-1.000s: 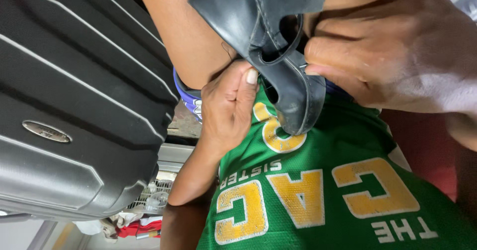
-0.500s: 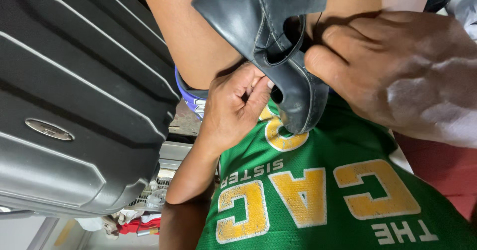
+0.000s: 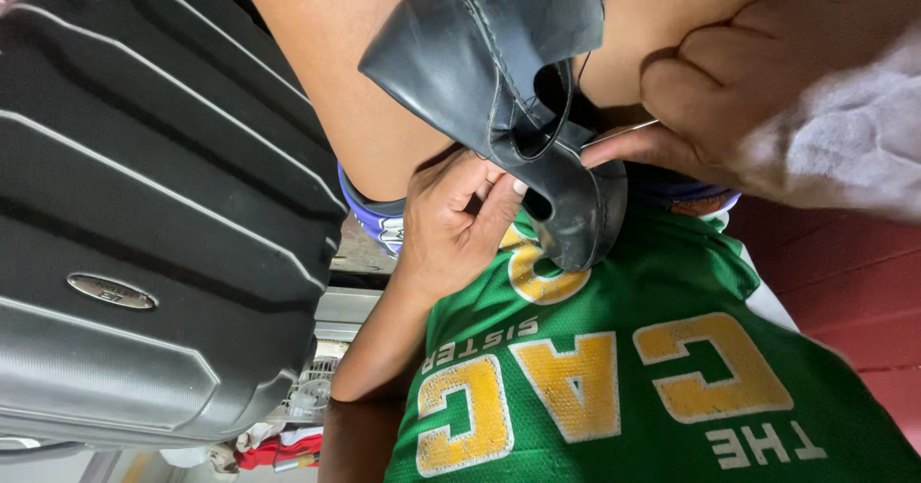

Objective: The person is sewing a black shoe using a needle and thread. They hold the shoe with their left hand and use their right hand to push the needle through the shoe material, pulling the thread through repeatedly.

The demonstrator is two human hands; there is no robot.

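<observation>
The black hard-shell suitcase (image 3: 144, 253) fills the left of the view and my green shirt (image 3: 614, 387) with yellow lettering lies below. The black leather shoe (image 3: 480, 70) sits top centre against a bare leg (image 3: 326, 80). Its long axis runs diagonally from upper left to lower right, and its rounded end points down at the shirt. Compared with half a second ago, the shoe appears closer and my right hand (image 3: 767, 99) has shifted up and to the right. My left hand (image 3: 451, 224) is just under the shoe, fingers curled narrow, thumb tip touching its underside. The right hand is beside the lower end, fist narrow, forefinger touching the rim. I cannot tell whether either hand clamps the shoe.
</observation>
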